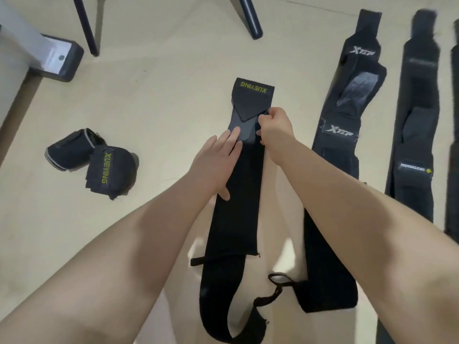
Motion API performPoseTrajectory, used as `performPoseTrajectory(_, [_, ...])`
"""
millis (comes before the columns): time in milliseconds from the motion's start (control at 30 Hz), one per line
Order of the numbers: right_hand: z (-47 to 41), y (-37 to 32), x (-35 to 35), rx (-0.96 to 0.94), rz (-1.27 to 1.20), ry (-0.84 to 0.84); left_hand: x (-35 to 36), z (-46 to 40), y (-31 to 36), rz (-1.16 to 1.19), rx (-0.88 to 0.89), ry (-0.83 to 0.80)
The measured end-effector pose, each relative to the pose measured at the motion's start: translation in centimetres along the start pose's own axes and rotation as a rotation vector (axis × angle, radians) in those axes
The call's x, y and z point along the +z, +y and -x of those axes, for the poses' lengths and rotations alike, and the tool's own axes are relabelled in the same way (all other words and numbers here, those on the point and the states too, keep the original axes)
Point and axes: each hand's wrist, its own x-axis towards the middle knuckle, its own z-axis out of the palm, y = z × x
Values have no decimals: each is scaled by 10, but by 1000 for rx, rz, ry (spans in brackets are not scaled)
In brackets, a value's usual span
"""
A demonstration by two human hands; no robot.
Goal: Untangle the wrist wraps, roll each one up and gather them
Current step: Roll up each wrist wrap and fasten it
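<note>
A black wrist wrap [238,199] with yellow XUEYING lettering lies stretched flat on the cream floor, label end away from me. My left hand [216,162] rests flat on its left edge, fingers straight. My right hand [275,130] pinches the wrap's right edge beside the grey Velcro patch. Its near end curls into a loop by my legs. Two rolled wraps [92,162] sit together at the left, one showing XUEYING.
Unrolled black wraps lie in parallel at the right: an XTEP one [345,115], another [414,145] and a third at the frame edge. Dark chair legs [250,18] and a grey furniture foot [59,60] stand at the top.
</note>
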Motion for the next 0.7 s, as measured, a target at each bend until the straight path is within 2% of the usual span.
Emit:
performPoseTrajectory(167, [-20,-18,11,10,-73,-16,-4,-8,7,-97,-19,-80])
performPoseTrajectory(267, [-31,-27,15,108,-211,-26,-3,-11,5,-100,4,-89])
performPoseTrajectory(367, [-35,-46,4,201,-593,-6,-2,-12,0,-43,34,-130])
performPoseTrajectory(500, [-41,-62,-22,71,-1221,-193,-2,-13,-1,46,47,-169])
performPoseTrajectory(533, [-42,-62,-27,39,-1222,-208,-2,-13,-1,50,51,-171])
performPoseTrajectory(567, [-41,-61,-30,11,-1110,-202,-2,-13,-2,59,52,-177])
performPoseTrajectory(700, [-18,-31,-26,-82,-267,-96,0,-13,-5,41,51,-140])
